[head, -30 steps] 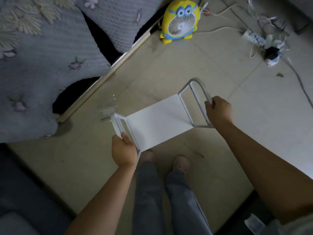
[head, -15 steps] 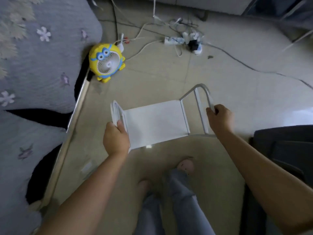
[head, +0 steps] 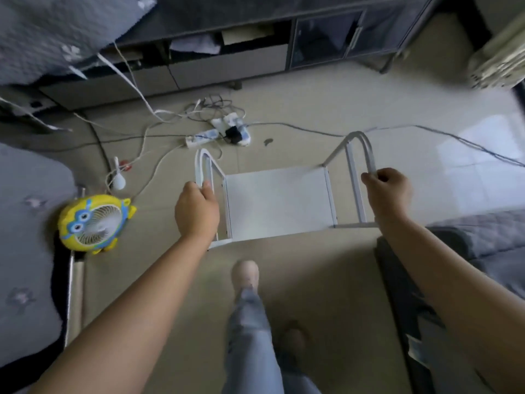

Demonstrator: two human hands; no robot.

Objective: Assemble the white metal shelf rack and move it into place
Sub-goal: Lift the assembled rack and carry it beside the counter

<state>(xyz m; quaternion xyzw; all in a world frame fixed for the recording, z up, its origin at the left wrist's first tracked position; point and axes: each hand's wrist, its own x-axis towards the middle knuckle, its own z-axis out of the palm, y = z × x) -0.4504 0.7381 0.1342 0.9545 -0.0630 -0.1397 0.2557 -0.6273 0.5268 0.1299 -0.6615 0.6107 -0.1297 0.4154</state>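
Note:
The white metal shelf rack [head: 277,201] is carried above the tiled floor in front of me, its flat white panel facing up between two rounded end frames. My left hand [head: 196,211] grips the left end frame near its top loop. My right hand [head: 387,189] grips the tube of the right end frame. Both arms reach forward from the bottom of the head view. My legs and a pink shoe [head: 245,273] show below the rack.
A yellow cartoon desk fan [head: 95,224] stands on the floor at left beside a grey floral bed cover [head: 25,251]. A power strip [head: 218,133] with tangled cables lies ahead. A dark cabinet [head: 284,38] lines the far wall. Grey furniture [head: 483,237] sits right.
The view has swung round: the fan has slid to the lower left and the cabinet has come into sight ahead. Both hands keep their grip on the rack, which stays level.

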